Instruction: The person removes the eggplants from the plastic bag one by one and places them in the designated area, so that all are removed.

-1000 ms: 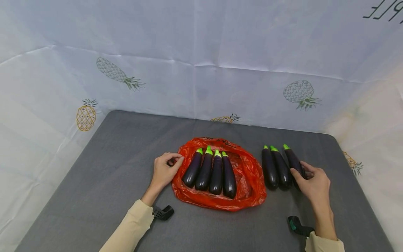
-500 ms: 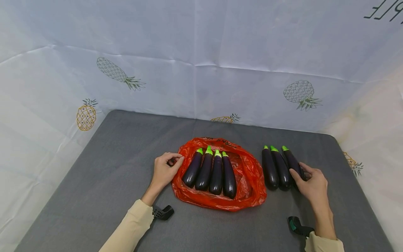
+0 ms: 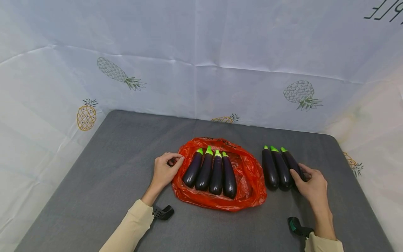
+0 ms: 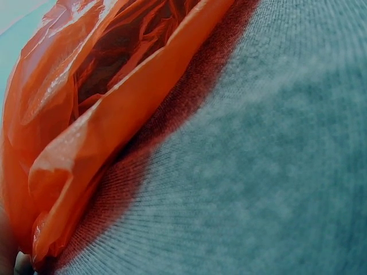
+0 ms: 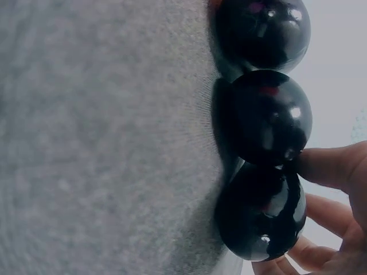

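An open red plastic bag (image 3: 253, 197) lies on the grey table, its rim spread around several eggplants (image 3: 216, 175) with green stem ends. My left hand (image 3: 165, 169) pinches the bag's left rim between thumb and fingers; the left wrist view shows the plastic (image 4: 109, 137) gathered at the lower left. To the right of the bag, two eggplants (image 3: 270, 169) lie side by side. A third eggplant (image 3: 289, 159) leans next to them, and my right hand (image 3: 313, 183) grips its lower part. In the right wrist view that eggplant's round end (image 5: 261, 212) touches its neighbour.
The grey table (image 3: 126, 140) has a rounded far edge against a white hanging cloth (image 3: 239, 42) printed with pineapples. A black wrist mount (image 3: 163, 212) is on the left wrist and another black mount (image 3: 299, 227) on the right one.
The eggplant in my right hand has shifted left, its green end closer to the other two. My right hand moved slightly left with it. The left hand and the bag stay put.
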Demonstrator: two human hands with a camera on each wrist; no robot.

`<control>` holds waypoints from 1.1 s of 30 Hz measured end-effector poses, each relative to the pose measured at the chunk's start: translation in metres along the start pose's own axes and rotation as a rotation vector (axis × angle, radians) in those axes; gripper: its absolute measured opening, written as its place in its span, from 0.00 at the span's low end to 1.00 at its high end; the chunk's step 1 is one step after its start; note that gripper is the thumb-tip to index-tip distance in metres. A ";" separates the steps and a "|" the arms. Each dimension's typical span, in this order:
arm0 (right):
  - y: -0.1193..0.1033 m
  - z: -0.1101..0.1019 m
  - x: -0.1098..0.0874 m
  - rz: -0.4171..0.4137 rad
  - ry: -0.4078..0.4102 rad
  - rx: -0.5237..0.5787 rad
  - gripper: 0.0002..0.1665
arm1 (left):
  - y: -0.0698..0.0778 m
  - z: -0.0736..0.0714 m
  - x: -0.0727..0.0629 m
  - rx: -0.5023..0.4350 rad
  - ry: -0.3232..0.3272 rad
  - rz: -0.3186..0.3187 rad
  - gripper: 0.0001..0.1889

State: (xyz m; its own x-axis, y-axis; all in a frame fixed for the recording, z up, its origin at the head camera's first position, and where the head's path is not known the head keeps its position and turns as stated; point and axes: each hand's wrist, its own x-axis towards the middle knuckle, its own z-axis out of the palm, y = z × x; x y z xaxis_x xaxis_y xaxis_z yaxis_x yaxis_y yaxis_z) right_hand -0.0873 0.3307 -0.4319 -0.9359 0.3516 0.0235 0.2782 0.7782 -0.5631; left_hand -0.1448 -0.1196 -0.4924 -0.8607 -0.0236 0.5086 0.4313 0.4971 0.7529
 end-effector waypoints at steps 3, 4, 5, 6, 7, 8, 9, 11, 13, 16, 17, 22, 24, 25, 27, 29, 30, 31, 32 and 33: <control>0.000 0.001 0.000 0.016 0.008 0.011 0.30 | 0.000 0.000 0.000 -0.002 -0.003 -0.004 0.03; 0.000 0.001 -0.001 0.020 0.012 0.013 0.30 | 0.000 0.000 0.000 -0.004 -0.005 -0.006 0.03; 0.001 0.002 -0.001 0.024 0.013 0.016 0.30 | 0.000 0.000 -0.001 -0.003 -0.004 -0.005 0.03; 0.001 0.002 0.000 0.023 0.018 0.017 0.30 | 0.000 0.000 -0.001 -0.004 -0.005 -0.006 0.03; 0.001 0.003 0.000 0.022 0.025 0.020 0.29 | 0.000 0.000 -0.001 -0.005 -0.004 -0.005 0.03; 0.001 0.003 -0.001 0.016 0.033 0.022 0.29 | -0.001 0.000 -0.001 -0.005 -0.003 -0.003 0.03; 0.001 0.003 -0.001 0.012 0.039 0.025 0.29 | -0.001 0.000 -0.001 -0.005 -0.002 -0.001 0.03; 0.002 0.004 -0.001 0.005 0.056 0.031 0.29 | -0.002 0.001 0.000 -0.007 0.003 0.006 0.03; 0.002 0.004 -0.002 0.000 0.073 0.041 0.29 | -0.003 0.001 0.000 -0.012 0.006 0.012 0.03; 0.003 0.005 -0.002 -0.002 0.094 0.055 0.29 | -0.003 0.001 0.000 -0.015 0.010 0.015 0.03; 0.003 0.005 -0.002 -0.003 0.099 0.062 0.28 | -0.004 0.001 -0.001 -0.014 0.009 0.015 0.03; 0.003 0.006 -0.003 0.007 0.117 0.074 0.28 | -0.004 0.001 -0.002 -0.013 0.000 0.008 0.03; 0.003 0.006 -0.004 0.014 0.125 0.069 0.28 | -0.004 0.001 -0.002 -0.014 -0.003 0.004 0.02; 0.003 0.006 -0.004 0.014 0.130 0.067 0.27 | -0.004 0.001 -0.002 -0.014 -0.003 0.003 0.02; 0.002 0.006 -0.004 0.010 0.143 0.070 0.27 | -0.004 0.001 -0.002 -0.014 -0.004 0.000 0.02; 0.002 0.006 -0.004 -0.002 0.162 0.073 0.26 | -0.003 0.000 -0.002 -0.015 -0.006 -0.005 0.02; 0.002 0.006 -0.004 -0.012 0.174 0.077 0.26 | -0.002 0.000 -0.002 -0.016 -0.007 -0.006 0.02; 0.001 0.006 -0.004 -0.027 0.190 0.082 0.25 | -0.002 0.000 -0.002 -0.015 -0.006 -0.004 0.02; 0.000 0.006 -0.005 -0.040 0.211 0.084 0.24 | -0.001 0.000 -0.001 -0.016 -0.005 -0.004 0.02; 0.000 0.006 -0.005 -0.054 0.232 0.093 0.23 | -0.001 0.000 -0.001 -0.016 -0.005 -0.003 0.02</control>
State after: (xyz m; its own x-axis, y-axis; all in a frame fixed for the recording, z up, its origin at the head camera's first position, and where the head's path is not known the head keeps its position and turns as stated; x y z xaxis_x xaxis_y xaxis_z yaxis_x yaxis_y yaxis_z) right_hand -0.0842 0.3256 -0.4366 -0.8711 0.4290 0.2389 0.1976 0.7517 -0.6292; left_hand -0.1441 -0.1201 -0.4935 -0.8634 -0.0208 0.5041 0.4328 0.4829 0.7612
